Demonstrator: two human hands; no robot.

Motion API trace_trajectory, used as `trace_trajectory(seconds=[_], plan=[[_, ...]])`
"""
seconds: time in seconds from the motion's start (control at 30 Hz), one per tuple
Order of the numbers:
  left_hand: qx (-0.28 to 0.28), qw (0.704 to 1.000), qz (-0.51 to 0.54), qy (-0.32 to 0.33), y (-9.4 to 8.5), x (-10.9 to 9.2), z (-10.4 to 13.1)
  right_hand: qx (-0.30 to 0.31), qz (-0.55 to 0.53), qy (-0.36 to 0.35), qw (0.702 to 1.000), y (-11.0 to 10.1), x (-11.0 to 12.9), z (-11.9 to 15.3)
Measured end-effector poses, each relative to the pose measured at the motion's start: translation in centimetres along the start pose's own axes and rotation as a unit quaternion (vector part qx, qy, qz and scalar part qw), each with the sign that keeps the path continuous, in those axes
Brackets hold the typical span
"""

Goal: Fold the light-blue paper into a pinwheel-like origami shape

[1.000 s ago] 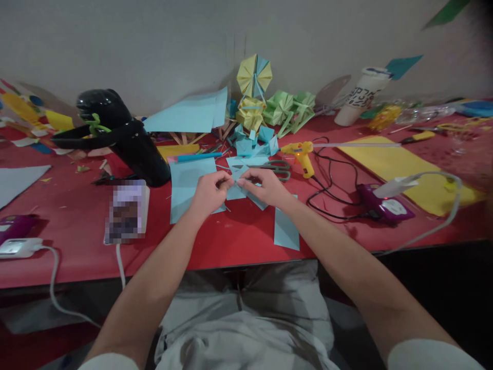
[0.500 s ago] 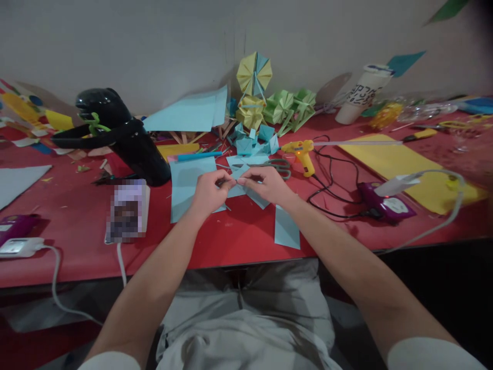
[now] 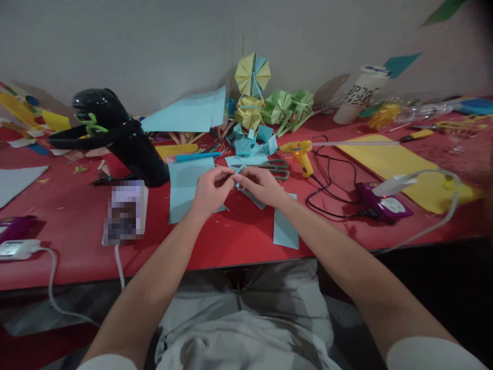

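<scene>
Over the middle of the red table, my left hand [image 3: 211,191] and my right hand [image 3: 262,186] meet at the fingertips. Both are closed in a pinch on a small piece of light blue paper [image 3: 239,168], partly hidden by the fingers. Light blue sheets [image 3: 188,187] lie beside my left hand, and a smaller blue piece [image 3: 285,231] lies below my right wrist. Scissors with dark green handles [image 3: 280,168] rest just behind my right hand. Folded blue paper shapes [image 3: 246,141] stand further back.
A yellow glue gun [image 3: 302,154] with a black cord lies right of the scissors, near a purple power socket [image 3: 385,200]. At left are a black bottle [image 3: 131,144] and a phone [image 3: 125,210] on a white cable. Yellow and green folded paper flowers [image 3: 251,110] stand by the wall.
My fingertips have shifted slightly up and closer together, and more of the light blue piece shows above them. The whole view has moved slightly.
</scene>
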State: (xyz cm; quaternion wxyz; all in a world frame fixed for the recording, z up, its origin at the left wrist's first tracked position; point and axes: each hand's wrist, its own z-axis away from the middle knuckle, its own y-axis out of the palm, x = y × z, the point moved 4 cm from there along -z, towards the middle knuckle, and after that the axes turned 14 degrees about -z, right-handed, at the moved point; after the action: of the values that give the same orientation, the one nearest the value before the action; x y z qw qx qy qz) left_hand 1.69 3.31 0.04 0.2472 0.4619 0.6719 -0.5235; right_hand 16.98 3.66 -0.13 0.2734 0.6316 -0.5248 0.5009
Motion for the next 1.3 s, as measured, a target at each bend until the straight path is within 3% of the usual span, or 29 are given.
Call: trace_trajectory(seconds=[0.17, 0.6, 0.73, 0.93, 1.3], plan=[[0.04, 0.999, 0.03, 0.013, 0.2, -0.3, 0.0, -0.011, 0.019, -0.001, 1.0, -0.6, -0.5, -0.1], [0.069, 0.996, 0.046, -0.041, 0.4, 1.2, -0.4, 0.024, 0.06, 0.001, 0.998, -0.6, -0.7, -0.1], [0.054, 0.998, 0.037, 0.001, 0.5, 0.6, -0.2, 0.031, 0.077, -0.004, 0.997, -0.6, -0.7, -0.1], [0.057, 0.992, -0.064, 0.088, 0.4, -0.5, 0.3, 0.036, 0.111, -0.028, 0.993, -0.5, -0.5, 0.0], [0.026, 0.999, 0.034, -0.016, -0.6, 0.4, -0.7, 0.017, 0.111, -0.069, 0.991, -1.0, -0.3, -0.1]])
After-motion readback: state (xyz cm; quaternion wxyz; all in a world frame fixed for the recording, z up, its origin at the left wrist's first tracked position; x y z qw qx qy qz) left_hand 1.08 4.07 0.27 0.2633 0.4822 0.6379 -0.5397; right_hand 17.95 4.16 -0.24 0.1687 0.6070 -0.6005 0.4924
